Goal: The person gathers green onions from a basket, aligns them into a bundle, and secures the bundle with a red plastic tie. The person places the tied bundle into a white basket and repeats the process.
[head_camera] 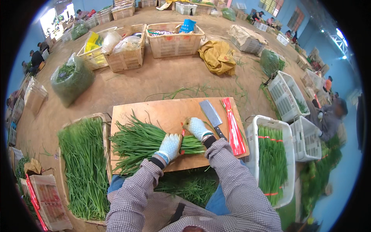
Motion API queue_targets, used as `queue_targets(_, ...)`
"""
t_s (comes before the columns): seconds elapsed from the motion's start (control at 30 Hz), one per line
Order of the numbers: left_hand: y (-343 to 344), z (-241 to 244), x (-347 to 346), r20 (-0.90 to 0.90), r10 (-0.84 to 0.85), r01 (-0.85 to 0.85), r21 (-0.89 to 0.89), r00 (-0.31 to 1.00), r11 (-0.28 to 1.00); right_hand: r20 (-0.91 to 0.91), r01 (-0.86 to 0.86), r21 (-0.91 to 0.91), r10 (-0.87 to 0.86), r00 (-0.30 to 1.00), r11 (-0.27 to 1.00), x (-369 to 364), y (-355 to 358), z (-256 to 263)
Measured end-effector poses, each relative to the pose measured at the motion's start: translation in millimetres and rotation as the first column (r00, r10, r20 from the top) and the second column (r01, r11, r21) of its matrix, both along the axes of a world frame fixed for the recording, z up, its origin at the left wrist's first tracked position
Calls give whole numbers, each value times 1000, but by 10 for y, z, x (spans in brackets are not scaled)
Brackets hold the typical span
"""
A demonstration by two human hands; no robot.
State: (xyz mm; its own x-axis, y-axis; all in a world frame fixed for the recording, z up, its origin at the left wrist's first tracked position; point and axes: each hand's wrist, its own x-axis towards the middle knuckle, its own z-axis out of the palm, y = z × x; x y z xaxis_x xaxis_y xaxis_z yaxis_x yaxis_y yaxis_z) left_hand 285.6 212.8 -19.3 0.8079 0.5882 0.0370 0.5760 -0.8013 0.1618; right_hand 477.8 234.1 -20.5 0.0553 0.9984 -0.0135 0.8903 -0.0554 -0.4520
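A bunch of green garlic chives (142,136) lies across a wooden board (174,107), leafy tips to the left and pale ends to the right. My left hand (169,147), in a pale blue dotted glove, presses on the bunch and grips it. A red tie strip (183,132) passes around the stalks near their pale ends. Its upper end is at the fingers of my right hand (197,128), gloved alike, which pinch it. To the right on the board rest a cleaver (211,112) with a black handle and a bundle of red tie strips (233,130).
Loose chives fill a crate (107,165) at left. A white crate (290,185) at right holds bunches bound with red ties. Cut leaves (191,185) lie below the board. Beyond it stand crates (175,47) and a yellow sack (218,58). A co-worker (329,119) sits at right.
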Motion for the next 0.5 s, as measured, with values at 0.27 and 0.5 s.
queue_targets(0.27, -292, -78, -104, 118, 185, -179, -59, 976, 982, -61, -238, 120, 246, 967, 964, -395, 80, 205)
queue_targets(0.5, -249, -30, -97, 135, 382, -344, -236, 914, 909, 125, -511, 338, 501, 856, 790, -353, -424, 391)
